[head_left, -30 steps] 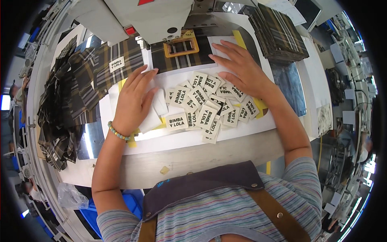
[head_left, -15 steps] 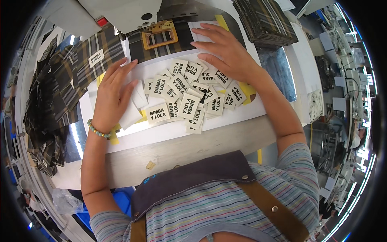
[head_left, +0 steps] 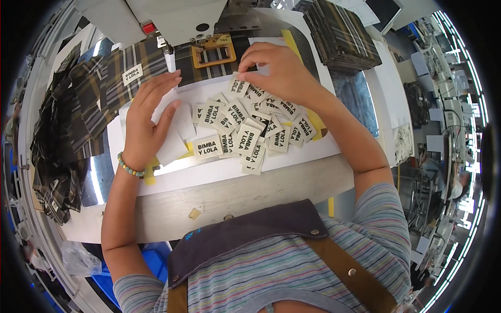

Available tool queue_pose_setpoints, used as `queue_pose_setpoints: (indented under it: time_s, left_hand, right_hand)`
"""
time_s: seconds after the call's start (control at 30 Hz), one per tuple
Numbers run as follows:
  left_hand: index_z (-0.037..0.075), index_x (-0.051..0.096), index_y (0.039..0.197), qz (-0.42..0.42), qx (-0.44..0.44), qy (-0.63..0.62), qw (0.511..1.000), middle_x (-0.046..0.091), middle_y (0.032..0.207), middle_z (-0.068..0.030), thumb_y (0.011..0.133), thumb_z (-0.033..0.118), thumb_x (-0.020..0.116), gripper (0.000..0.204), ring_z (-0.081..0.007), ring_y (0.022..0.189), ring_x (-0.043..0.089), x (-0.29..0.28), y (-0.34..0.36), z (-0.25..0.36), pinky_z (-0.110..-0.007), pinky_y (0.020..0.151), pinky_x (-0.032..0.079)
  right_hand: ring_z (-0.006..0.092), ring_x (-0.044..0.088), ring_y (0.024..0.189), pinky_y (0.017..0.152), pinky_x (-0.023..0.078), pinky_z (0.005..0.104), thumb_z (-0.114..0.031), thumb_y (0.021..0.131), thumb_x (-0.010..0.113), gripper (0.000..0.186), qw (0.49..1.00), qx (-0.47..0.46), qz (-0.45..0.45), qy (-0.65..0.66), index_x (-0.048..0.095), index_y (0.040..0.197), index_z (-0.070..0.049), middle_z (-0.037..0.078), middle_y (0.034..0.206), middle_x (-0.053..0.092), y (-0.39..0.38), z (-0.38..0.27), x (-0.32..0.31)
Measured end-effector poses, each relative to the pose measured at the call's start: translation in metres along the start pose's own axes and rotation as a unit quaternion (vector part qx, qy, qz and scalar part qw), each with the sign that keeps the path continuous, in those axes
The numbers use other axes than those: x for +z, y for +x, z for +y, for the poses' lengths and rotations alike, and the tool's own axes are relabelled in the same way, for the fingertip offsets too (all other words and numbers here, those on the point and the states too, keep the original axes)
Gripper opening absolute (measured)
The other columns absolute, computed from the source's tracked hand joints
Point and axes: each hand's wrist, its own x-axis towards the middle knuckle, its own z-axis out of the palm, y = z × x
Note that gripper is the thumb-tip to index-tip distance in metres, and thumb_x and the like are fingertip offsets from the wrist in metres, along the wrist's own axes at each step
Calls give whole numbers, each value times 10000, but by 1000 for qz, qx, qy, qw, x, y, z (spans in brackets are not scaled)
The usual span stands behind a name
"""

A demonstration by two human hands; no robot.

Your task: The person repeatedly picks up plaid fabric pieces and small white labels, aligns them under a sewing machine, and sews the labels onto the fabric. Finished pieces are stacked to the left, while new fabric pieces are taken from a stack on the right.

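Note:
My left hand (head_left: 147, 119) has its fingers apart and bent, fingertips near the lower edge of plaid fabric (head_left: 120, 91) that carries a label, beside white paper pieces (head_left: 180, 125). My right hand (head_left: 279, 73) is closed in a pinch on a small white printed label (head_left: 235, 85) at the top of a loose pile of several similar labels (head_left: 250, 141) on a white board (head_left: 172, 177). Above the pile, a yellow clamp frame (head_left: 213, 60) sits on a dark plaid strip (head_left: 185, 62) under the head of a white sewing machine (head_left: 172, 15).
A folded plaid stack (head_left: 344, 36) stands at upper right; crumpled dark fabric (head_left: 57, 156) lies at left. The worktable edge (head_left: 250, 188) runs across near my body. A plastic bag (head_left: 81, 258) and blue bin (head_left: 148, 258) are below left. Machines and co-workers line both sides.
My right hand has moved left and down from spread fingers on the strip to a pinch on a label. My left hand stays open in much the same place. The view has shifted slightly.

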Motion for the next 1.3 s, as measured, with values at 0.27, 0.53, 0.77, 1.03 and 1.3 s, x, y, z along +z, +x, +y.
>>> queue_pose_setpoints:
  time_s: [0.27,0.53,0.77,1.03,1.3]
  left_hand:
    - [-1,725,1214,-64,-135,-276,949,760,1020,-46,938,47,795,288,-105,849,691,18,41,51,-260,740,543]
    - [21,718,1147,20,-309,-445,840,756,958,-18,1014,139,771,186,-72,834,705,37,35,46,-235,765,579]
    - [21,730,1107,-69,-282,-353,890,766,1040,-34,1003,127,762,152,-117,911,719,35,36,42,-273,843,571]
    - [47,753,1121,7,40,100,994,762,1091,-103,915,78,795,213,-332,972,696,25,46,-4,-424,834,569]
    - [34,738,1181,-13,67,62,996,755,1163,-98,934,108,776,261,-320,1170,669,30,46,-19,-424,979,566]
  right_hand:
    - [180,687,871,802,547,313,-159,978,773,186,994,-59,-67,64,813,1106,-30,79,980,763,12,-43,-33]
    - [85,688,908,839,561,260,-219,1016,782,272,973,159,1,166,787,1195,-14,35,1049,774,-6,-49,-25]
    - [72,678,878,795,545,252,-200,1011,779,222,955,177,-23,237,799,1131,-15,27,979,775,-9,-23,2]
    - [239,716,851,803,552,380,-227,965,683,209,995,67,-71,1,790,1066,-78,88,927,785,62,55,-6]
    - [318,707,964,875,543,415,-224,994,702,215,982,17,-164,-95,773,1065,-34,143,1019,748,111,50,-1]
